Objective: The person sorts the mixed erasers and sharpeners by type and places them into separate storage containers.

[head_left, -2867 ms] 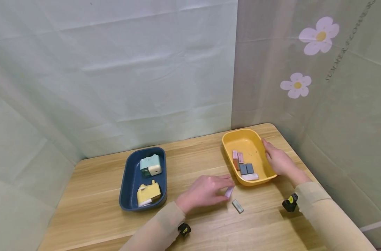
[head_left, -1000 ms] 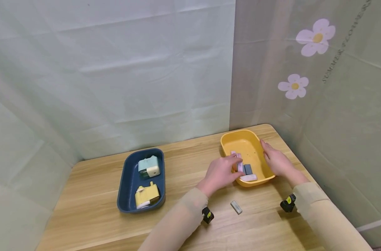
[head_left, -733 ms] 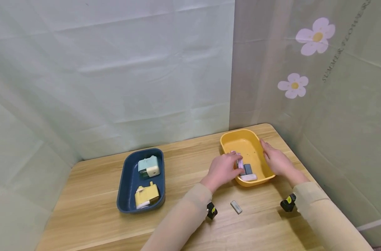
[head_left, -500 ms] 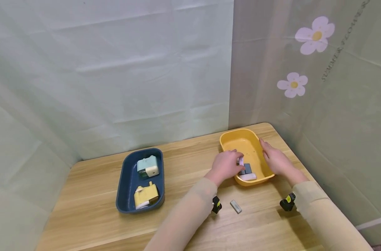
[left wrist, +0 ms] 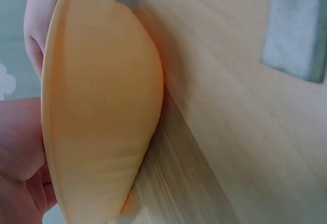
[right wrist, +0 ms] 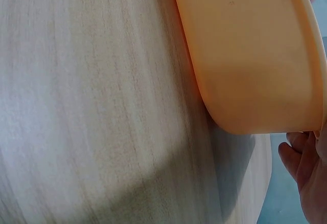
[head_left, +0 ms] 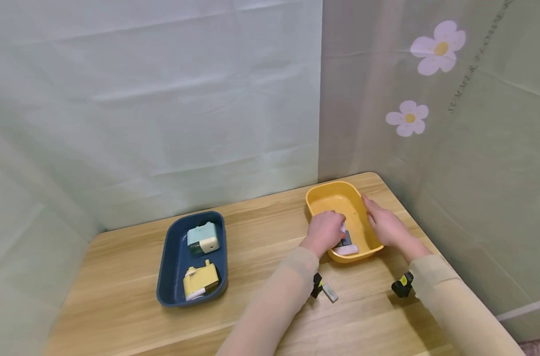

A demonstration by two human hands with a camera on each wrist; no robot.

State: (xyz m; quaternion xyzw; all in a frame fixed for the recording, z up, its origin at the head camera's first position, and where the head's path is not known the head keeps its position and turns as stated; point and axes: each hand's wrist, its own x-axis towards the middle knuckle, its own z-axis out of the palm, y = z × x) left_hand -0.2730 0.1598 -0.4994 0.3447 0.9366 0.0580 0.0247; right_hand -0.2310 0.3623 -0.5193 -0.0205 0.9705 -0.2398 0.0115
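Observation:
A yellow tray (head_left: pixel 356 190) stands near the back right of the wooden table. Inside it, my left hand (head_left: pixel 325 229) pinches a pinkish-white eraser (head_left: pixel 343 228) between thumb and fingers. A dark grey-blue eraser (head_left: pixel 347 238) and a whitish one (head_left: pixel 346 249) lie beside that hand, which hides the rest of the pile. At the tray's right rim, my right hand (head_left: pixel 387 225) grips the wall, also showing in the right wrist view as curled fingers (right wrist: pixel 291 157). A grey eraser (head_left: pixel 329 292) lies on the table in front, by the left wrist's camera.
A dark blue tray (head_left: pixel 164 272) on the left holds a light blue pencil sharpener (head_left: pixel 203 236) and a yellow one (head_left: pixel 200 281). Pale curtains (head_left: pixel 207 99) hang behind the table (head_left: pixel 261 232) and along its sides.
My left hand has carried the pinkish-white eraser from the table into the yellow tray, then slid slightly right with it. My right hand stays on the rim; the whole view has shifted slightly.

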